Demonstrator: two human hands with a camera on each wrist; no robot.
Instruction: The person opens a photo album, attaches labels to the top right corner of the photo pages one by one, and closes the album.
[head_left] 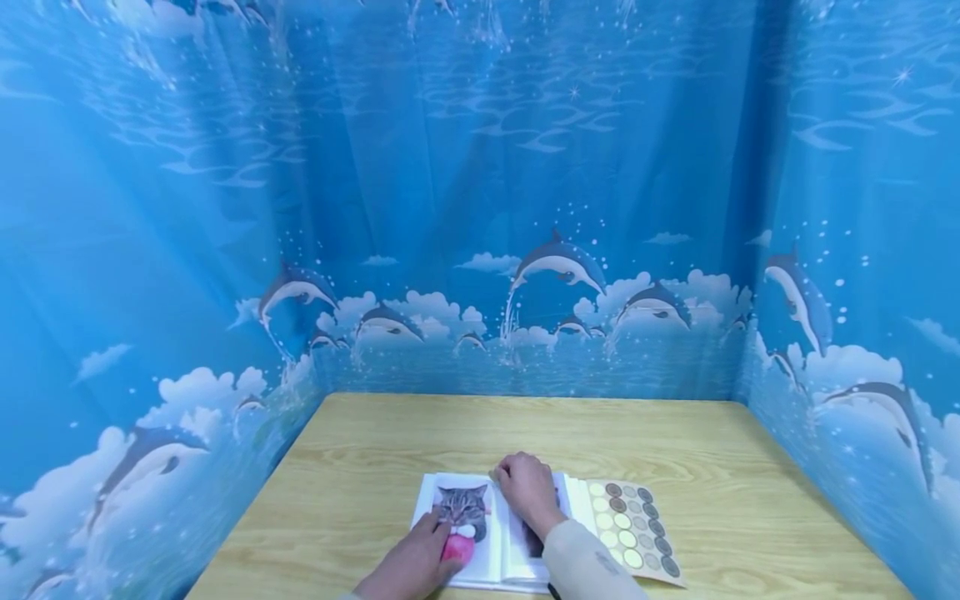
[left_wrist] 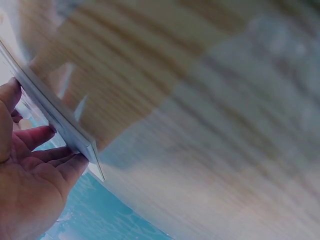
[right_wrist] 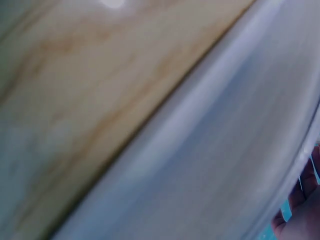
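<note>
An album [head_left: 495, 558] lies open on the wooden table, its page edges and thickness also showing in the left wrist view. The left page bears a cat picture [head_left: 462, 504] with a pink round patch [head_left: 458, 547] in its lower part. My left hand [head_left: 416, 557] rests on that page's left side; in the left wrist view its fairly straight fingers touch the album edge [left_wrist: 75, 131]. Over the upper right page, near the fold, lies my right hand [head_left: 527, 487], bent at the wrist. It covers part of a dark picture [head_left: 532, 544], and its fingertips are hidden.
A sheet of round stickers [head_left: 637, 533], cream, grey and brown, lies partly under the album's right side. Wood-grain table [head_left: 390, 433] surrounds both. Blue dolphin-print curtains [head_left: 480, 208] hang along the table's back and sides.
</note>
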